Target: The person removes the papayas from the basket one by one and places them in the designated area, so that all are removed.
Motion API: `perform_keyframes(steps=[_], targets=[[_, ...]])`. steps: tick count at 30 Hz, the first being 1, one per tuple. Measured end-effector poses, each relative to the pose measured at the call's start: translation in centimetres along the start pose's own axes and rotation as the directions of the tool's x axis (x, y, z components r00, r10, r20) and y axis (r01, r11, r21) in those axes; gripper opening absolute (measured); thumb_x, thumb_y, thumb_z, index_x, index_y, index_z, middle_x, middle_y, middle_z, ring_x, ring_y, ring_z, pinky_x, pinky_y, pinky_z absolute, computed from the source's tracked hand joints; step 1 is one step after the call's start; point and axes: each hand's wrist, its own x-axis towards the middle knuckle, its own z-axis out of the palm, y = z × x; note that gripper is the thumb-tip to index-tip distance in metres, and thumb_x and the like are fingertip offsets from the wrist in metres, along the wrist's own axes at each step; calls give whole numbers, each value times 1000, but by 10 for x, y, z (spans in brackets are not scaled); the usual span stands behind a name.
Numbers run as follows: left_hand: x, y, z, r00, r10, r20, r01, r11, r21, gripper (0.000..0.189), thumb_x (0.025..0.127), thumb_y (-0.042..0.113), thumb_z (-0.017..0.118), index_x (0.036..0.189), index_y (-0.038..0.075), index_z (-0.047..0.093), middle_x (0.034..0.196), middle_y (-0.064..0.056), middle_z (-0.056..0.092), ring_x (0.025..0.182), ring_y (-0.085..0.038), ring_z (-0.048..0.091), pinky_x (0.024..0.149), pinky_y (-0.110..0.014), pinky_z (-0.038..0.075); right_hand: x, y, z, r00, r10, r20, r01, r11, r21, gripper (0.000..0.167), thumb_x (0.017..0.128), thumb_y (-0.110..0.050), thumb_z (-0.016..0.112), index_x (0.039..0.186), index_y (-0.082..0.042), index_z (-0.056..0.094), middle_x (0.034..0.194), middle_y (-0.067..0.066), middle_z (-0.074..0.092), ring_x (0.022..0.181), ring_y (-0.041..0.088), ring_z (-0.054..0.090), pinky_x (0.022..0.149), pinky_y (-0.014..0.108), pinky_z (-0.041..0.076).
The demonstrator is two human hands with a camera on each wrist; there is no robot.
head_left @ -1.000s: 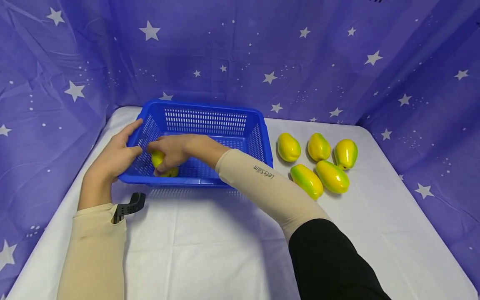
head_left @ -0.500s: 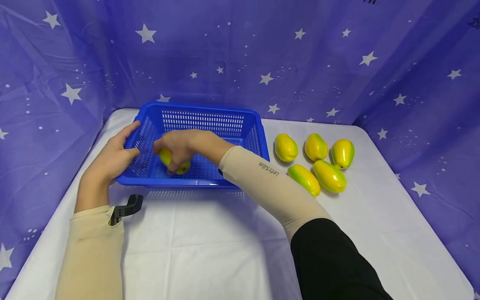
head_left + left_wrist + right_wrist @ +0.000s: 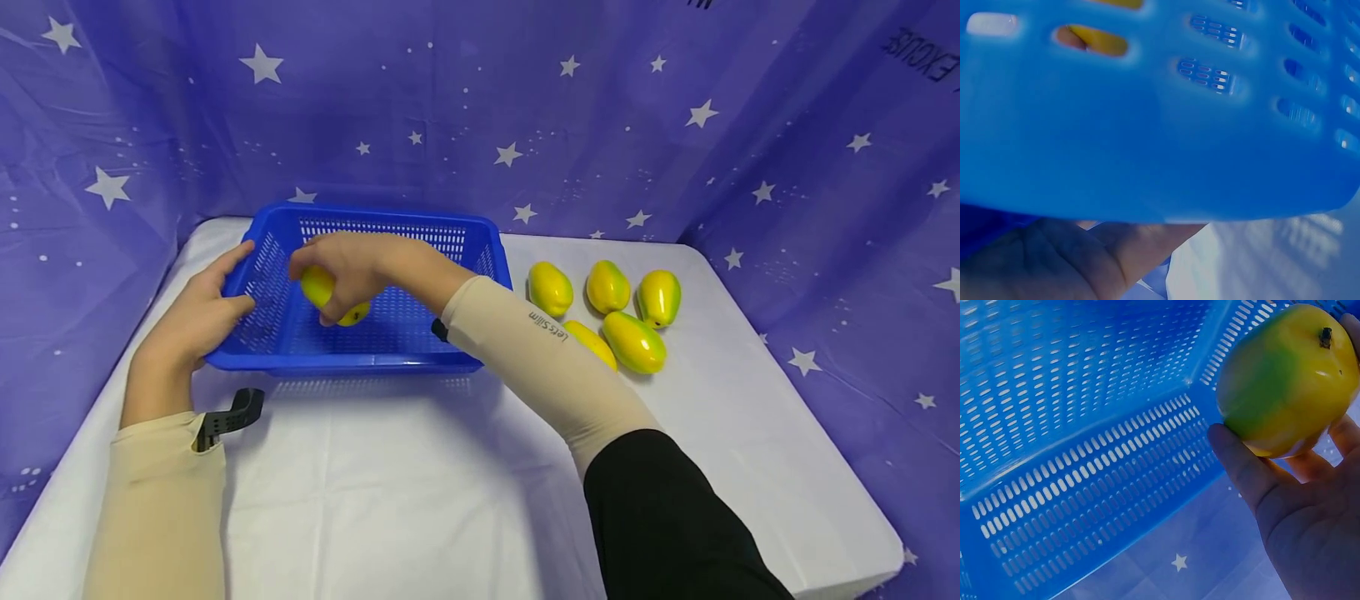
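Note:
In the head view, a blue plastic basket (image 3: pixel 375 362) with slotted walls sits on the white cloth. My left hand (image 3: pixel 191 317) grips its left rim, the thumb and a finger visible at the edge. The left wrist view shows that palm (image 3: pixel 1079 262) under the blue rim, with most fingers hidden. Inside the basket's outline, my right hand (image 3: pixel 352 267) holds a yellow-green papaya (image 3: pixel 318 286), fingers curled round it. Close up in the right wrist view, the papaya (image 3: pixel 1291 381) shows a dark stem end and a green patch, held apart from the slotted walls.
Several more yellow-green papayas (image 3: pixel 633 342) lie grouped on the tablecloth right of the basket, one partly hidden by my right sleeve (image 3: pixel 540 358). A purple star-patterned curtain (image 3: pixel 465 100) stands behind and along both sides of the table.
My right hand has shifted from the basket's left front corner rightward, then upward and towards the back with the papaya. The left hand stays on the rim. The head view has turned slightly right.

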Motion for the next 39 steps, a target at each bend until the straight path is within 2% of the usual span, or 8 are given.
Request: perform_keyframes(steps=[4, 8, 11, 14, 21, 29, 39], targets=[[0, 0, -1, 1000, 7, -1, -7, 1000, -13, 77, 96, 3, 37, 157, 31, -1, 158, -25, 7, 126, -52, 32, 89, -65, 42, -9, 4, -1, 999, -5, -39, 6, 1000, 13, 66, 81, -43, 75, 141, -33, 47, 143, -8, 40, 117, 12, 42, 88, 25, 43], [0, 0, -1, 1000, 7, 1, -7, 1000, -21, 78, 95, 2, 37, 157, 31, -1, 158, -26, 8, 124, -50, 36, 81, -53, 50, -20, 10, 0, 996, -8, -86, 10, 1000, 16, 65, 82, -42, 74, 141, -33, 47, 148, -8, 36, 119, 12, 42, 88, 24, 44], [0, 0, -1, 1000, 9, 0, -9, 1000, -17, 79, 95, 1, 37, 157, 31, -1, 158, -27, 8, 121, -49, 38, 75, -44, 52, -29, 15, 1, 992, -6, -123, 12, 999, 45, 66, 82, -41, 73, 142, -34, 47, 150, -7, 33, 118, 12, 43, 85, 22, 45], [1, 0, -2, 1000, 16, -2, -16, 1000, -13, 79, 95, 1, 37, 157, 30, -2, 157, -27, 8, 120, -49, 38, 73, -41, 53, -39, 20, 1, 987, 1, -162, 12, 997, 76, 66, 82, -39, 72, 142, -34, 46, 152, -7, 31, 118, 12, 42, 82, 21, 46], [2, -3, -1, 1000, 26, -5, -26, 1000, 5, 78, 96, 2, 38, 157, 30, -1, 158, -27, 6, 124, -49, 33, 74, -39, 51, -59, 35, 4, 975, 10, -220, 15, 994, 112, 67, 81, -38, 70, 142, -33, 45, 156, -4, 23, 120, 14, 42, 81, 20, 46], [-1, 0, -1, 1000, 22, 0, -22, 1000, -4, 77, 96, 3, 37, 157, 30, -2, 157, -29, 5, 121, -50, 36, 72, -41, 53, -79, 47, 10, 957, 25, -288, 15, 991, 134, 70, 76, -38, 72, 141, -35, 46, 159, -5, 19, 125, 15, 42, 84, 20, 46], [-2, -2, 0, 1000, 25, -5, -25, 1000, 5, 76, 97, 4, 37, 157, 30, -2, 158, -28, 3, 121, -50, 34, 71, -40, 52, -106, 58, 14, 925, 30, -379, 40, 984, 174, 66, 76, -38, 72, 138, -36, 48, 158, -9, 19, 120, 13, 47, 80, 20, 48]])
